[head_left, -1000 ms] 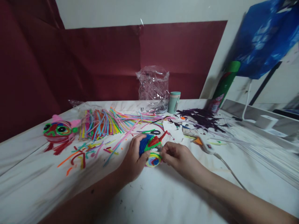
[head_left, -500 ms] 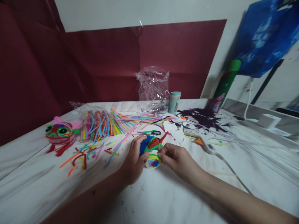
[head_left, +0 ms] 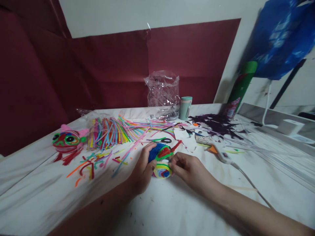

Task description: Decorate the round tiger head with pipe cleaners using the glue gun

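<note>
My left hand (head_left: pixel 144 168) is wrapped round the left side of a pipe-cleaner craft figure (head_left: pixel 162 172), thumb in front and fingers over its blue top. The figure has a red patch edged in green, rings of yellow, white and blue below, and a red stem sticking up at its right. At the figure's right edge, my right hand (head_left: pixel 183 165) has thumb and forefinger pinched together. Whatever lies between those fingertips is too small or hidden to make out. Just behind the figure are scissors (head_left: pixel 166 140) with dark handles.
On the left stands a finished-looking pink and red craft animal (head_left: pixel 66 141), near cut pipe-cleaner pieces (head_left: pixel 91 165). Bundled pipe cleaners (head_left: pixel 108 132) lie behind them. To the right is a glue gun (head_left: pixel 224 156) with an orange tip and cable. Farther back are a green cup (head_left: pixel 185 108) and dark purple scraps (head_left: pixel 216 124).
The view has shifted slightly, so the table things appear a little farther right. Both hands keep nearly the same hold at the figure, with no clear change in grip.
</note>
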A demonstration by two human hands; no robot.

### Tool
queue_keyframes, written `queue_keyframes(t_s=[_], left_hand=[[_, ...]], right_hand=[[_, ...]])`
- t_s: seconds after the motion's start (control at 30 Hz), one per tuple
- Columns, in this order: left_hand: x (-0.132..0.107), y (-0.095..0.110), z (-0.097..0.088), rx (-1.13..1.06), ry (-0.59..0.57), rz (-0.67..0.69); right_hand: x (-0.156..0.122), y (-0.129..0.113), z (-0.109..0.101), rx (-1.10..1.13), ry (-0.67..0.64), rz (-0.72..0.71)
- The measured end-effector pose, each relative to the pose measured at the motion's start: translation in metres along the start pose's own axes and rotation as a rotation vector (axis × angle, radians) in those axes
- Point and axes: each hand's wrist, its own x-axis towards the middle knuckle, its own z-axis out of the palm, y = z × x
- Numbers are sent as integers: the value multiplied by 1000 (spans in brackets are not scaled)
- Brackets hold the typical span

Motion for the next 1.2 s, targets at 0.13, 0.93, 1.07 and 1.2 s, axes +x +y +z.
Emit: queue_keyframes(t_s=[0.13, 0.93, 1.07, 1.2], left_hand=[[2, 1, -2, 69, -16, 42], [3, -16, 2, 102, -20, 109], [2, -17, -1, 69, -43, 73], [2, -16, -2, 53, -53, 77]], right_hand=[[1, 0, -1, 24, 14, 8], [9, 11, -2, 41, 38, 15], [10, 13, -1, 55, 35, 23], [10, 12, -1, 57, 23, 26]])
